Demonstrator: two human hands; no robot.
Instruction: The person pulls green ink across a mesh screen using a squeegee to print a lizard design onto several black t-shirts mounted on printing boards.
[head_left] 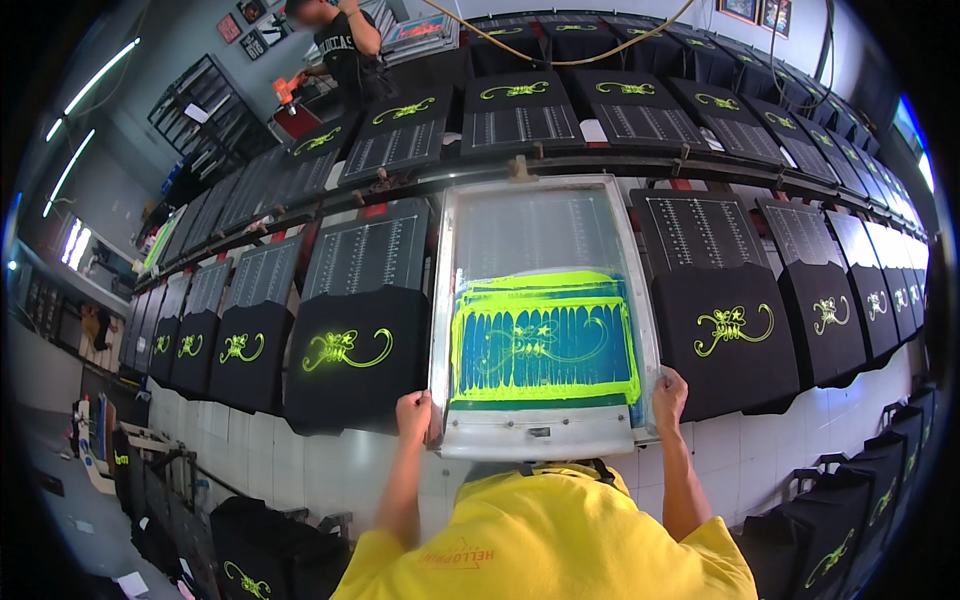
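In front of me is a screen-printing frame [540, 438] with a pale metal rim, lying over one of the print boards. Its blue stencil [545, 370] carries a curling floral design, ringed and streaked with neon yellow-green ink [540, 283]. My left hand [413, 414] is closed on the frame's near left corner. Closed likewise, my right hand [669, 398] grips its near right side. Whatever lies beneath the frame is mostly hidden. On either side, a black T-shirt [350, 395] and another black T-shirt [745, 375] bear the yellow-green design on their boards.
Long rows of boards [525, 125] with printed black shirts stretch left and right beyond a dark rail [400, 186]. More shirts [840, 525] hang behind me on both sides. A person [350, 55] stands at the far left near an orange tool [288, 92]. A cable [560, 62] hangs overhead.
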